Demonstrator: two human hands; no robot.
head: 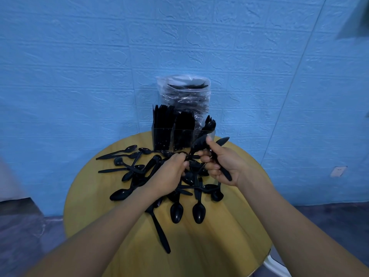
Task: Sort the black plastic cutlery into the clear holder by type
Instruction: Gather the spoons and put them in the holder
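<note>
Several black plastic spoons (176,211) lie scattered in a heap on the round wooden table (215,236). At the table's far edge stands the clear holder (162,134), with black cutlery upright in its three compartments and fork tines showing in the right one. My right hand (222,163) grips a bunch of black spoons (198,144), bowls pointing up toward the holder. My left hand (169,174) hovers over the heap, its fingertips pinched on a spoon handle right beside the bunch.
A clear plastic bag (184,92) holding more black cutlery stands behind the holder against the blue textured wall. One long spoon (159,230) points toward the table's near edge. The floor lies dark on both sides of the table.
</note>
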